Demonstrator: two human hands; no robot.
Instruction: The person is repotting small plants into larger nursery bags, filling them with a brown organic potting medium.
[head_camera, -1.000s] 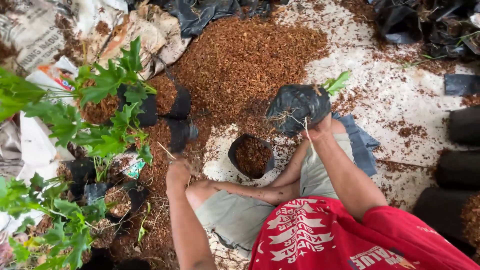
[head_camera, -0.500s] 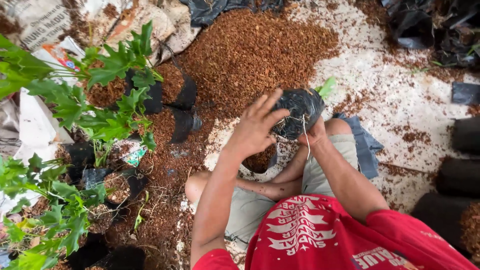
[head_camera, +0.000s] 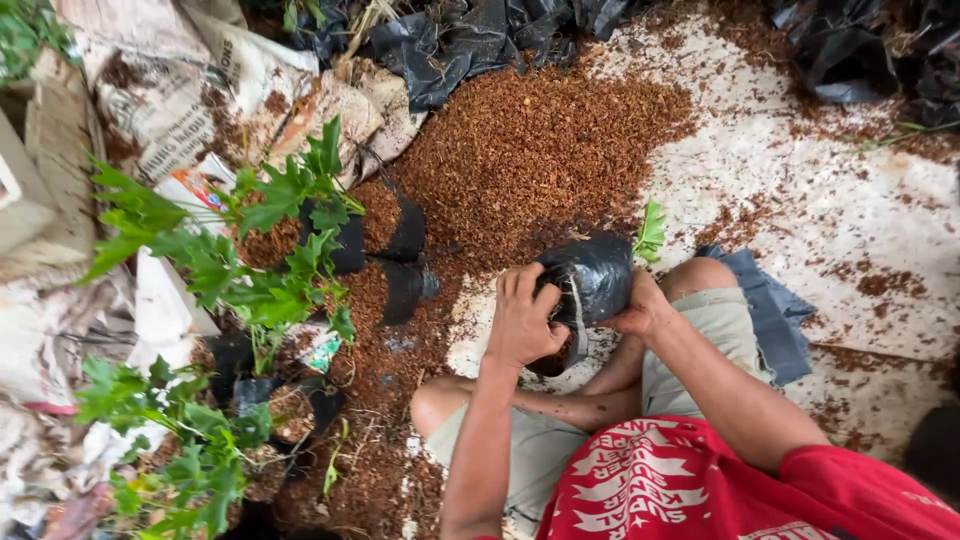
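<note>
Gripping a black plastic bag (head_camera: 592, 278) with a seedling (head_camera: 651, 230), the left hand (head_camera: 522, 318) and right hand (head_camera: 641, 305) close around it above the floor (head_camera: 800, 200).

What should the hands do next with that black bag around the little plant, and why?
Probably peel the black plastic bag off the roots. The left hand already pinches its torn edge, the right hand steadies it, and an open pot of brown mulch seems to sit right below.

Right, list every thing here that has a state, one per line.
black plastic bag: held up, tipped sideways, a leaf at its far end
left hand: fingers gripping the bag
right hand: gripping the bag
potted plants: upright in black bags
brown potting mix: piled loose on the floor
</note>
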